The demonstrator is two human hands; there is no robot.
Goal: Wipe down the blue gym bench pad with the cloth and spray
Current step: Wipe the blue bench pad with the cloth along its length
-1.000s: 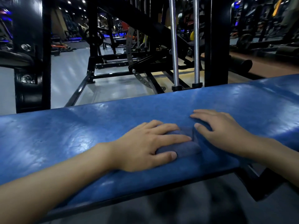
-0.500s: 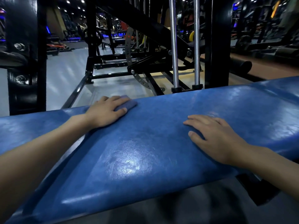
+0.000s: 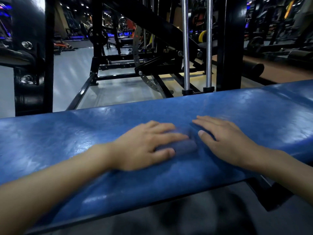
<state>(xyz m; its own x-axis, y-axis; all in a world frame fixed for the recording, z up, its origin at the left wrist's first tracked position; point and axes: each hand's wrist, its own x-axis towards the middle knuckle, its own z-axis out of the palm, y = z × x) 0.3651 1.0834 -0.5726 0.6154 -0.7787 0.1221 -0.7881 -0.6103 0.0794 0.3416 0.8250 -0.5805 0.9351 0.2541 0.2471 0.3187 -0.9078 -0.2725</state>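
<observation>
Your left hand (image 3: 145,145) lies flat, fingers straight, pressing the cloth (image 3: 185,147) onto the middle of the bench pad (image 3: 67,141). Your right hand (image 3: 227,141) rests spread just right of it. Press evenly, overlap strokes, and cover the near and far edges.

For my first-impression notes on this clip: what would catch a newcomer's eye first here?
The glossy blue bench pad stretching across the whole foreground dominates. At its middle, the left hand presses a dark folded cloth onto it, slightly blurred, while the right hand lies flat on the pad just beside. Behind, two chrome guide rods stand out against the black machine frame.
</observation>
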